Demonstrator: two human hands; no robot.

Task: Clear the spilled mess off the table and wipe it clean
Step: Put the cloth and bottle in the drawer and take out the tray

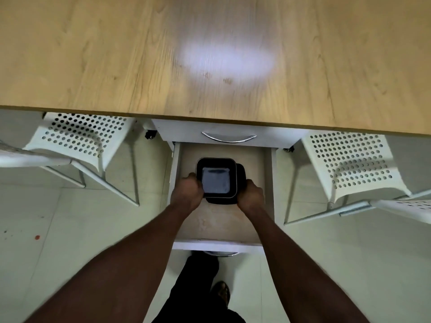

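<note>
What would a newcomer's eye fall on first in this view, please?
The left hand and right hand grip a black square container in the open drawer, at mid view. Above, a bright glare lies on the wooden table, with faint reddish stains at its lower rim. A white perforated chair stands at the left, another at the right.

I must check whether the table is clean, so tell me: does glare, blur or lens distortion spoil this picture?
Head view: a bright glare patch whitens the middle of the table and hides the surface there; head view: the wood grain looks softly blurred; head view: the table's near edge curves slightly, a wide-angle effect.
</note>
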